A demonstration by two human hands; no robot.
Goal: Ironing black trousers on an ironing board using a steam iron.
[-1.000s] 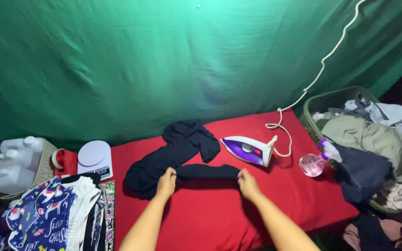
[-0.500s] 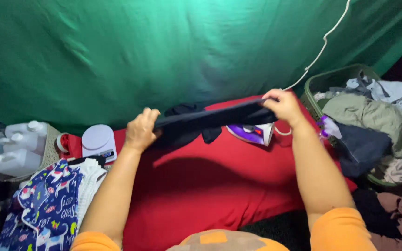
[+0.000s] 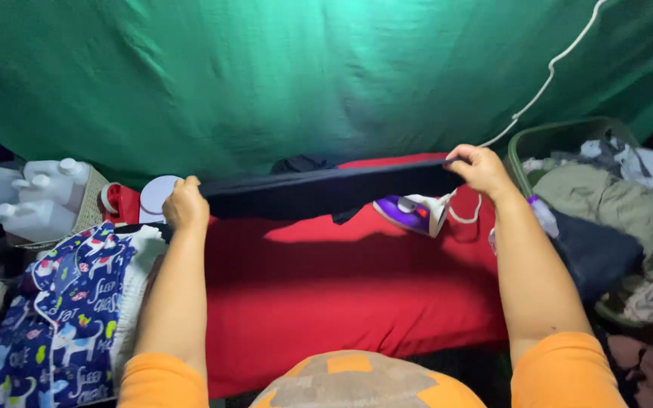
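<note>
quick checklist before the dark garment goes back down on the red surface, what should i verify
1. Left hand gripping one end of the dark garment: ok, fist closed on it.
2. Right hand gripping the other end: ok, fingers pinched on the edge.
3. Garment stretched flat between the hands: ok, it spans taut and lifted above the red surface.
4. Landing area on the red surface free: ok in the middle, nothing lies there.
5. Purple iron out of the way: not ok, it sits right under the garment's right part, with its white cord close to the right hand.
6. Iron hot or switched on: cannot tell.
</note>
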